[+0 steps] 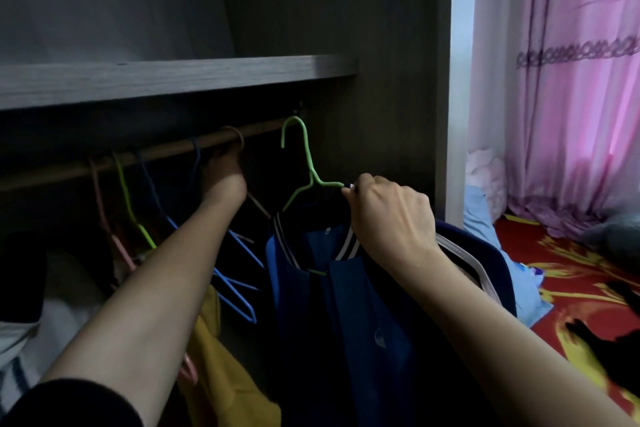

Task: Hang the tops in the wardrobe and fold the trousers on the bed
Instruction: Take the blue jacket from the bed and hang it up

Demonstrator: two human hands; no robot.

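Note:
A blue top [349, 322] with a striped collar hangs on a green hanger [304, 163]. My right hand [388, 215] grips the hanger's right shoulder and the collar, holding the hook just below and in front of the wooden wardrobe rail [145, 151]. My left hand [225, 180] reaches up inside the wardrobe, fingers curled round the hook of a brown hanger [235, 135] on the rail. A yellow garment [221, 374] hangs low under my left forearm.
Several empty hangers, pink [104, 218], lime [135, 211] and blue [235, 288], hang on the rail to the left. A grey shelf [173, 78] lies above it. The bed [571, 288] with a red patterned cover and dark clothes [616, 336] is at right, before pink curtains [571, 97].

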